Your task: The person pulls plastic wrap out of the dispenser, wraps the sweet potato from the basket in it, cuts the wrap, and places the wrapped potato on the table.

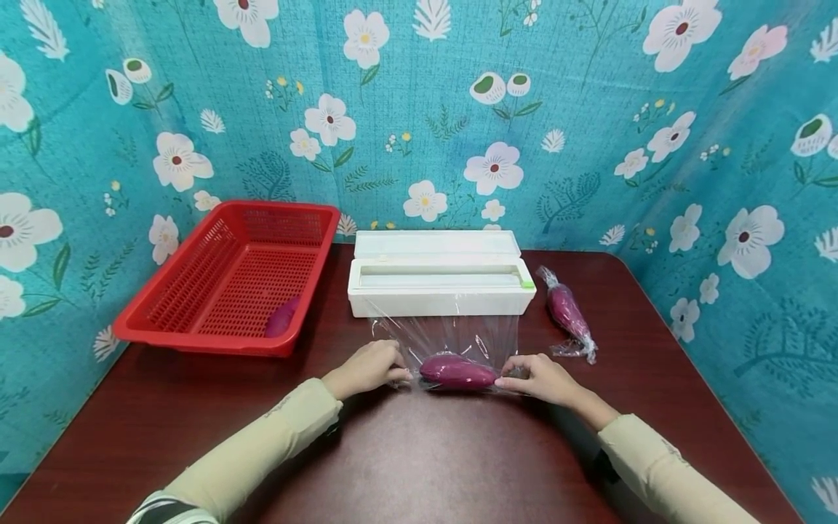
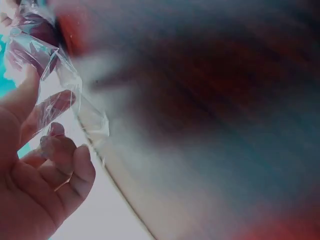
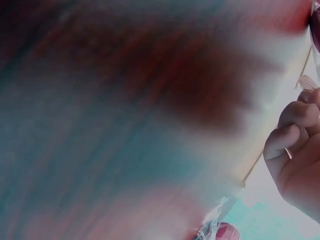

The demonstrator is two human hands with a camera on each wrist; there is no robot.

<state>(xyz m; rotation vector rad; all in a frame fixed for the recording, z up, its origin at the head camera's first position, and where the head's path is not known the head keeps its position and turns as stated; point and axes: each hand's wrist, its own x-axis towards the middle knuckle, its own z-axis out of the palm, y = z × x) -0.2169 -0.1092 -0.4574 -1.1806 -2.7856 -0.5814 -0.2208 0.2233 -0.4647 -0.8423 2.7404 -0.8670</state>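
A long, smooth purple vegetable lies on the table under clear plastic wrap. The film stretches down from a white wrap dispenser behind it. My left hand pinches the film's edge just left of the vegetable; in the left wrist view the film trails over the fingers. At the vegetable's right end, my right hand pinches the wrap between thumb and forefinger. Its other fingers are curled in the right wrist view, where the fingertips are partly cut off by the frame.
A red plastic basket stands at the back left with another purple vegetable inside. Right of the dispenser lies a wrapped purple vegetable with twisted film ends. The dispenser's lid is raised, close to the flowered curtain.
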